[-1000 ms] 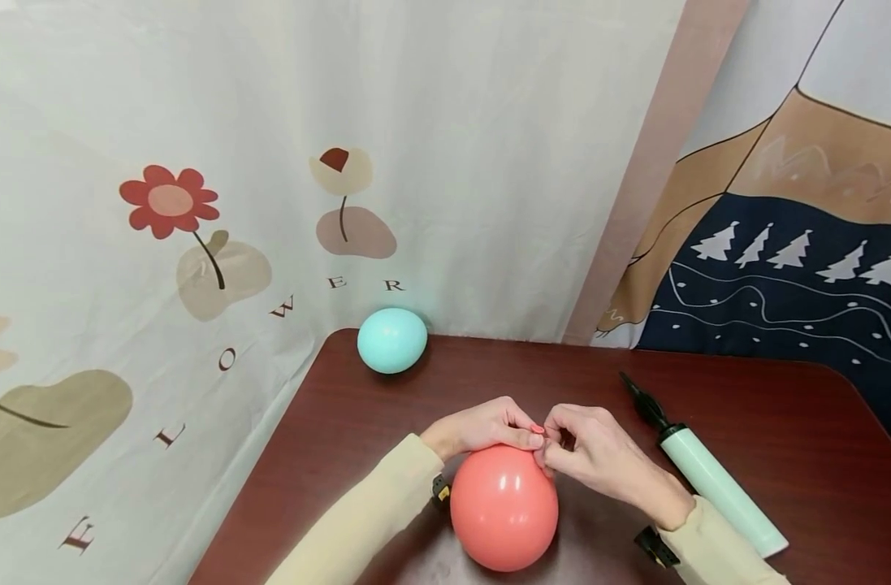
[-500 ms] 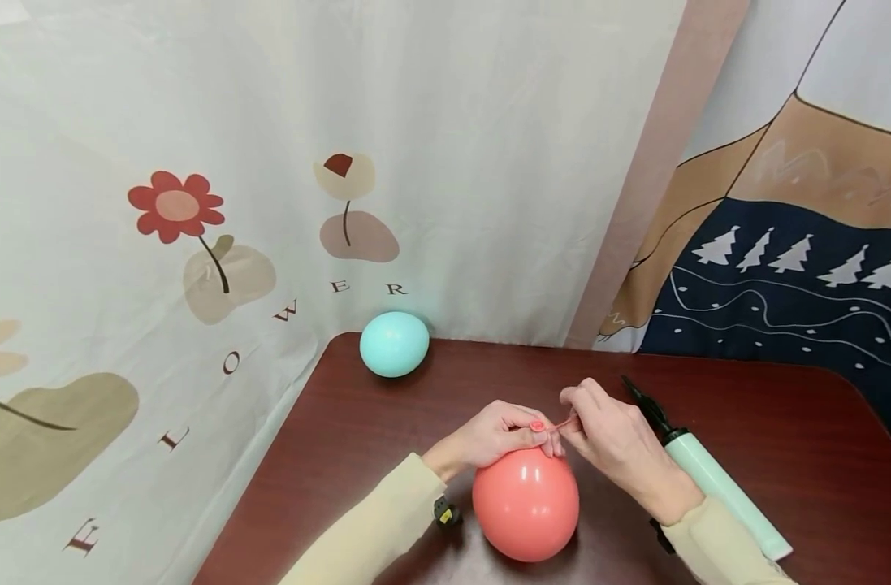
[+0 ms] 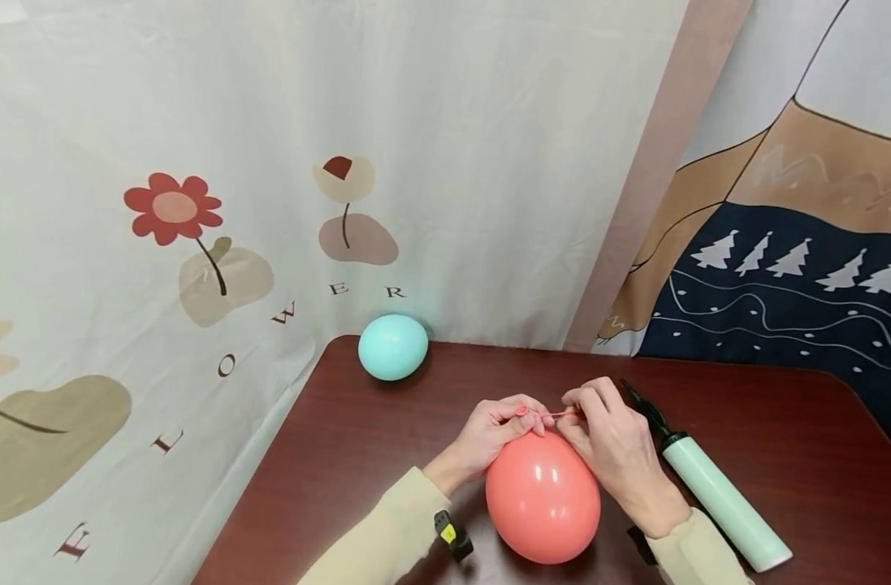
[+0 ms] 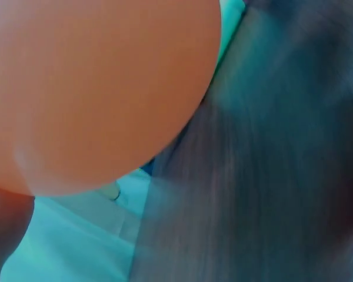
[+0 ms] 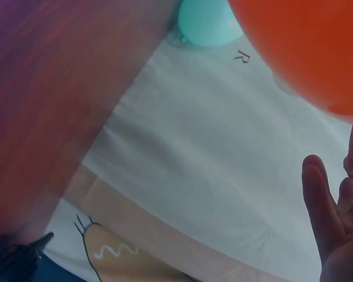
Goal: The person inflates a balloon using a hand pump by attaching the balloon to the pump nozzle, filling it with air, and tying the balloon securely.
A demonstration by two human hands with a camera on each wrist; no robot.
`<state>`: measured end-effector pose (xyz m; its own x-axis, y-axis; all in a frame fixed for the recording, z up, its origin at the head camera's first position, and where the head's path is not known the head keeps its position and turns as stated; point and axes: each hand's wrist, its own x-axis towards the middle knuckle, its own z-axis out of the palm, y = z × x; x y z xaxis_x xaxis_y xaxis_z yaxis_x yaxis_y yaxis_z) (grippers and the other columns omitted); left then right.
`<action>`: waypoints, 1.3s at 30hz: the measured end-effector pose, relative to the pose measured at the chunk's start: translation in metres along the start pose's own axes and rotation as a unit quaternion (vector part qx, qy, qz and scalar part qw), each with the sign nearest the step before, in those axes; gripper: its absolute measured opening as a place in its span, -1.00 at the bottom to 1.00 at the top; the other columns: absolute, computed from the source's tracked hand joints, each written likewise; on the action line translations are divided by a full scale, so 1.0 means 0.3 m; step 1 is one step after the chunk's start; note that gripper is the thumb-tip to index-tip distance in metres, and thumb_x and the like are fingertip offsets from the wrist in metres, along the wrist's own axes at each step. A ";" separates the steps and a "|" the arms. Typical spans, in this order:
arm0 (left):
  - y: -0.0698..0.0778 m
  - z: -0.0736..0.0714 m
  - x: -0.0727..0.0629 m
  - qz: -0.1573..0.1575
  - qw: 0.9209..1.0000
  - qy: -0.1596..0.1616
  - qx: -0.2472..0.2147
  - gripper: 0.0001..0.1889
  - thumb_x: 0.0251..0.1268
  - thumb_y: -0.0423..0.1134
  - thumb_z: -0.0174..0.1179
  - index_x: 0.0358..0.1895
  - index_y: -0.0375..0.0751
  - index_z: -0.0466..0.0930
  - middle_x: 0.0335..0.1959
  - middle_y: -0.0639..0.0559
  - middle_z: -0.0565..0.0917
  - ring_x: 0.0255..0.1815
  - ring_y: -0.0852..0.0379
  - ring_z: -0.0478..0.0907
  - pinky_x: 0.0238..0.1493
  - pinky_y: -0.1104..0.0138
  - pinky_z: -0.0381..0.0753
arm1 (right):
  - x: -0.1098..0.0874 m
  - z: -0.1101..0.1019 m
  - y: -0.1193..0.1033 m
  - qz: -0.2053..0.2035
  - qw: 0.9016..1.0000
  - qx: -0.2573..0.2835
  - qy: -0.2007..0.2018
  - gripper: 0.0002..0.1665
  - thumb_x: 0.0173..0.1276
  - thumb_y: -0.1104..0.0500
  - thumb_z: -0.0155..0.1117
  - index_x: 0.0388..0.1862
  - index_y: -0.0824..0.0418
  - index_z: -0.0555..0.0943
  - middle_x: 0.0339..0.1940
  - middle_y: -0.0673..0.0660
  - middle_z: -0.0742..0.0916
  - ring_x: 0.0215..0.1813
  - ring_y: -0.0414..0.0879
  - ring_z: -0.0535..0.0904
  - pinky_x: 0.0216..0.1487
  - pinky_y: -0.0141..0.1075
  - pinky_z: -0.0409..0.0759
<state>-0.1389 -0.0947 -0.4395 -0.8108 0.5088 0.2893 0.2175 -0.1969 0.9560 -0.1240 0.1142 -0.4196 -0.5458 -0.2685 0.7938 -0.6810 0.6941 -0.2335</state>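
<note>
In the head view an inflated coral-red balloon [image 3: 543,500] hangs below both hands, low over the dark table. My left hand [image 3: 485,435] pinches its neck, and the small rolled mouth [image 3: 521,411] pokes up at the thumb. From there a thin, stretched red strand [image 3: 555,414] runs right to my right hand [image 3: 609,447], whose thumb and fingertips pinch its end. The balloon [image 4: 100,88] fills much of the left wrist view. In the right wrist view the balloon [image 5: 312,47] is at the upper right, above the fingers of my right hand [image 5: 335,223].
A light-blue inflated balloon [image 3: 393,348] lies at the table's far left corner. A mint-green hand pump [image 3: 726,500] with a black nozzle lies to the right of my right hand. Behind the brown table [image 3: 328,455] hangs a printed curtain [image 3: 474,162].
My right hand has moved right and slightly up, drawing out the thin red strand from the neck. The red balloon has shifted right, with my left hand still pinching its neck.
</note>
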 end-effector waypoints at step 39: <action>-0.005 -0.108 0.018 -0.115 0.987 -0.108 -0.029 -0.58 0.62 -0.19 0.10 -0.11 -0.66 0.53 -0.12 0.06 0.77 0.08 0.14 0.66 0.31 0.22 0.54 | -0.021 0.054 0.005 0.025 1.000 0.015 -0.003 -0.79 0.15 0.23 0.34 -0.29 0.22 0.50 -0.29 0.11 0.52 -0.49 -0.17 0.46 -0.55 -0.29 0.62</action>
<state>-0.1613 -0.1187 -0.4411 -0.6983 0.7118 0.0754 0.0053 -0.1001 0.9950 -0.1294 0.1061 -0.4340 -0.5825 -0.2371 0.7775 -0.6667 0.6865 -0.2902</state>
